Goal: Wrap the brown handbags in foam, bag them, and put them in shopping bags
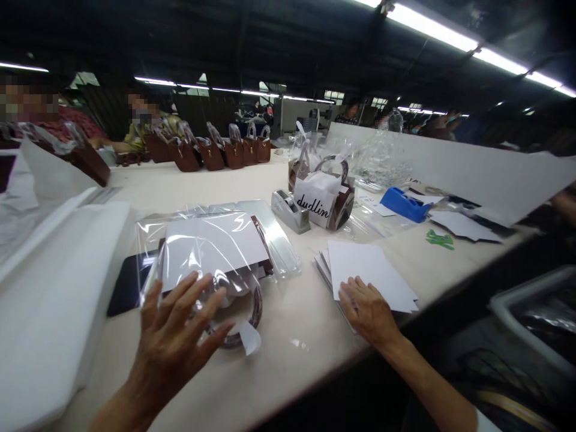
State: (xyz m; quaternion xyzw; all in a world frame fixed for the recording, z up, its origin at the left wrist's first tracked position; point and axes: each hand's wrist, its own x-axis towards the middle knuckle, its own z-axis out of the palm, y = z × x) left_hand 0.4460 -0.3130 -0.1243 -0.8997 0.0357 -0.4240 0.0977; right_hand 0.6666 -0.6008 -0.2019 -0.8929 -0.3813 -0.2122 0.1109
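Observation:
A brown handbag [263,247] lies on its side inside clear plastic, with a white sheet [211,243] over its face. Its wrapped handle [257,309] loops toward me, a scrap of white wrapping on it. My left hand [180,330], fingers spread, is over the near edge of the bag and plastic. At the right is a pile of white cards [373,270], slightly fanned. My right hand [366,309] is at its near edge, fingers close together and bent on the top card; the thumb is partly hidden.
A grey tape dispenser [290,211], a wrapped bag with lettering [317,201] and a blue tape dispenser [405,204] stand beyond. Green scissors [440,240] lie right. White foam sheets [58,288] and a dark phone-like slab [130,285] are left. Several brown bags [211,155] and people are behind.

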